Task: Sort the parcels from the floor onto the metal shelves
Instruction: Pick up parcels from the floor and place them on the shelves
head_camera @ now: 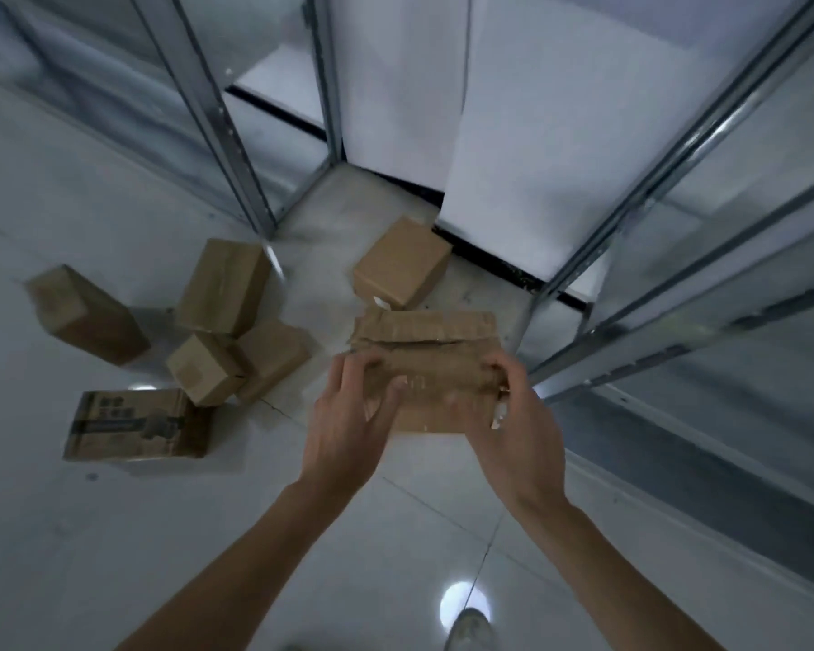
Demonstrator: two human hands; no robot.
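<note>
I hold a crumpled brown cardboard parcel (431, 364) in front of me, above the floor. My left hand (346, 425) grips its near left corner and my right hand (520, 436) grips its near right edge. Several more brown parcels lie on the floor: a printed box (137, 425) at lower left, a small box (203, 373), a tall box (224, 286), a blurred box (85, 317) at far left and a cube-shaped box (403, 263) by the wall. Metal shelves stand at the right (687, 284) and at the upper left (226, 133).
The floor is pale glossy tile with a lamp reflection (464, 603) near my shoe (468, 629). A white wall with a black skirting strip (489, 260) fills the corner between the two shelf units. The picture is motion-blurred.
</note>
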